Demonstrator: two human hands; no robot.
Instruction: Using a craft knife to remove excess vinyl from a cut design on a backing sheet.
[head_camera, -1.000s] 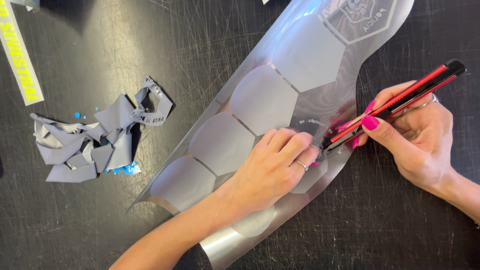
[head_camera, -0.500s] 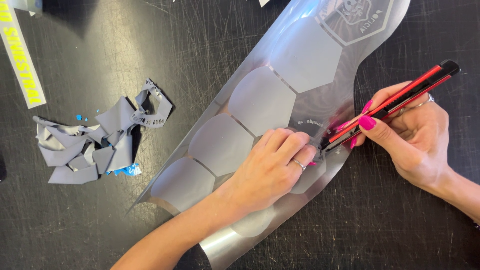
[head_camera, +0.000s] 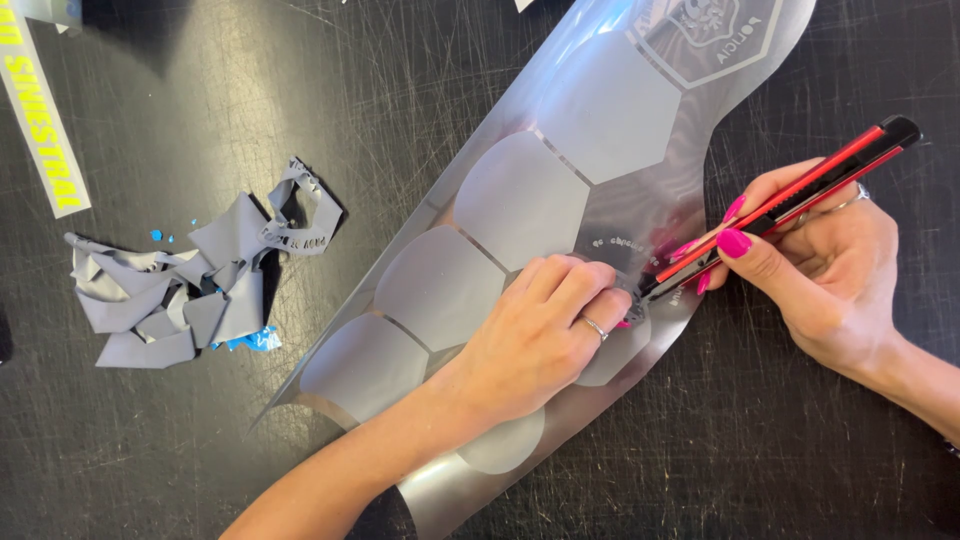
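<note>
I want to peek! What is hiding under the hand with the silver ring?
The left hand presses flat on a shiny silver sheet with grey hexagon shapes. The sheet lies on the black table. What sits directly beneath the palm is covered.

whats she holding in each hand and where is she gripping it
The right hand holds a red and black utility knife around the middle of its handle, blade end down. The left hand grips nothing; it presses flat on the silver vinyl sheet.
</note>
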